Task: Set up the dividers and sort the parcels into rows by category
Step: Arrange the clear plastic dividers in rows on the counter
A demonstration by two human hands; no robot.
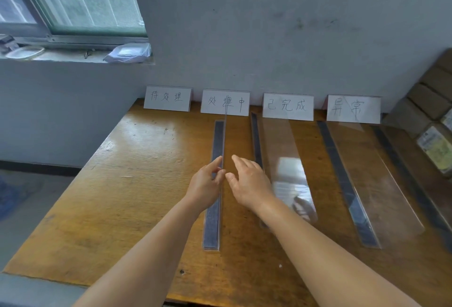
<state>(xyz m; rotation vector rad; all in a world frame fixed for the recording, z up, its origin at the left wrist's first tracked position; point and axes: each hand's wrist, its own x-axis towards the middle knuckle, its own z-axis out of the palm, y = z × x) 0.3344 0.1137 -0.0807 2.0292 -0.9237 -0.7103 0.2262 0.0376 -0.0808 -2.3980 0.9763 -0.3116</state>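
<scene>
Left hand (206,184) is pinching the top edge of the clear divider (215,184) standing mid-desk (122,184); right hand (249,184) hovers spread just at its 3 o'clock. I'd press the dark base strip flat and line it up with the label cards (225,101) at 12 o'clock before letting go.

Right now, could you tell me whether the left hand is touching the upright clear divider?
Touching. In the head view, the left hand has its fingers against the thin edge of the upright clear divider, with no gap visible between them.
</scene>
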